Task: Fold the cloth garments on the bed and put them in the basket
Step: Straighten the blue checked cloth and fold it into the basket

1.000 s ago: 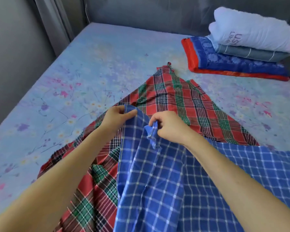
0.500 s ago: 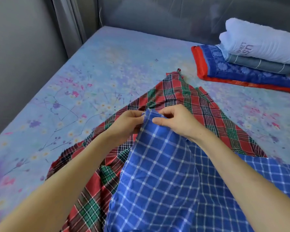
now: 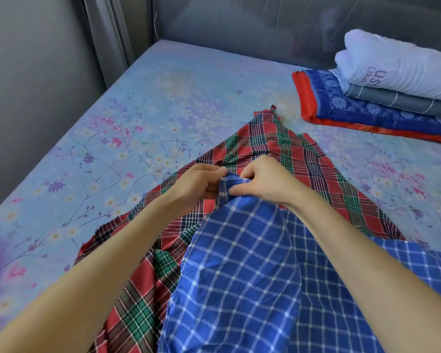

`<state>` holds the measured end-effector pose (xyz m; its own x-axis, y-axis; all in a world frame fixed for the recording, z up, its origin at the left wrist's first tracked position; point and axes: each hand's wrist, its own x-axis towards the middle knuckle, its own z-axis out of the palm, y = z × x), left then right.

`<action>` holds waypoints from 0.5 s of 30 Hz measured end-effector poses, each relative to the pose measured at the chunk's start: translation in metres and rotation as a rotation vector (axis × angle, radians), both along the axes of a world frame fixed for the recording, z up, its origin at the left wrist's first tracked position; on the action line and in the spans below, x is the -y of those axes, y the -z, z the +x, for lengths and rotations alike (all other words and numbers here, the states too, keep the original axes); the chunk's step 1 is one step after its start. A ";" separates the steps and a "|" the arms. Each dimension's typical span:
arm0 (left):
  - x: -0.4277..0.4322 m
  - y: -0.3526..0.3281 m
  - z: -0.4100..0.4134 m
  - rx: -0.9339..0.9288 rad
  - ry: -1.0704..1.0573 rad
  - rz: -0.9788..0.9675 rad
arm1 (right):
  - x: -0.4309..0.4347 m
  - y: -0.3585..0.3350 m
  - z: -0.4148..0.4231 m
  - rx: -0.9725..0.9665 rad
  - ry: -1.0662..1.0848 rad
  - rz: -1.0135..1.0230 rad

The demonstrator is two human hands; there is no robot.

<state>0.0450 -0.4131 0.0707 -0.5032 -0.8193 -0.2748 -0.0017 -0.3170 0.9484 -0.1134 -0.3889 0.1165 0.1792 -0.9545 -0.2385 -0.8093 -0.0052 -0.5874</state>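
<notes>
My left hand (image 3: 201,183) and right hand (image 3: 261,180) both pinch one corner of the blue white-checked cotton cloth (image 3: 252,276), draped toward me over the red-green plaid cloth (image 3: 278,146). I'm finding edges; next, spread it flat.

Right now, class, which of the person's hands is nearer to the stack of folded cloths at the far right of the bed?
Right. The right hand lies closer to the stack of folded cloths, which sits beyond it to the right; the left hand is farther left.

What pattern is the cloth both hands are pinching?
Blue cloth with a white check, lying over a red and green plaid one; head view.
</notes>
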 end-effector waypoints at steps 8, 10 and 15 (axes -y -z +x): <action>-0.010 0.005 0.002 0.126 0.021 -0.169 | -0.007 0.006 0.001 -0.178 0.055 -0.138; -0.016 0.001 0.005 0.198 0.053 -0.247 | -0.012 0.004 -0.001 0.031 -0.022 -0.030; -0.047 -0.014 -0.002 0.155 0.071 -0.170 | -0.046 -0.005 -0.011 0.051 0.014 -0.141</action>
<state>0.0429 -0.3661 0.0845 -0.5239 -0.8244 -0.2145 -0.1676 -0.1472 0.9748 -0.1247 -0.3427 0.1212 0.1745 -0.9803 -0.0925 -0.7792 -0.0800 -0.6217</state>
